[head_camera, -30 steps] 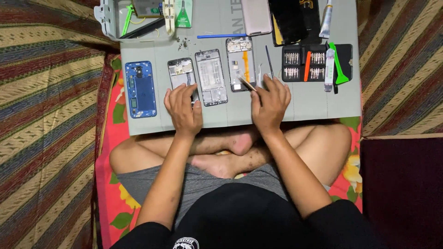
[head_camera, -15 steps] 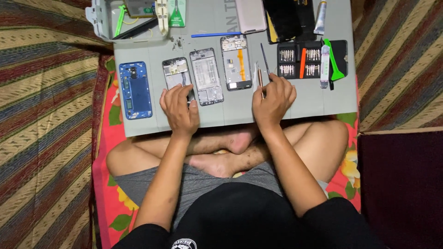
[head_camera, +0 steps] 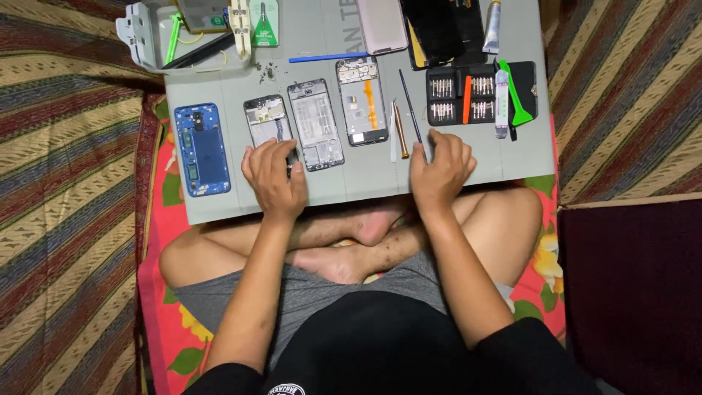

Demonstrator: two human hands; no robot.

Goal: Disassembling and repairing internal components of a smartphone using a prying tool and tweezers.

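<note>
Since the earlier frame my right hand (head_camera: 439,164) has slid from the middle of the grey mat (head_camera: 365,183) to its near edge, fingers curled at a thin screwdriver (head_camera: 411,110). My left hand (head_camera: 274,179) cups a small phone part (head_camera: 267,121) beside the blue phone back (head_camera: 202,148).

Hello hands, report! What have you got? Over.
Left hand on small phone part, grip unclear. Right hand at thin dark screwdriver. Middle frame between them. Over.
</note>
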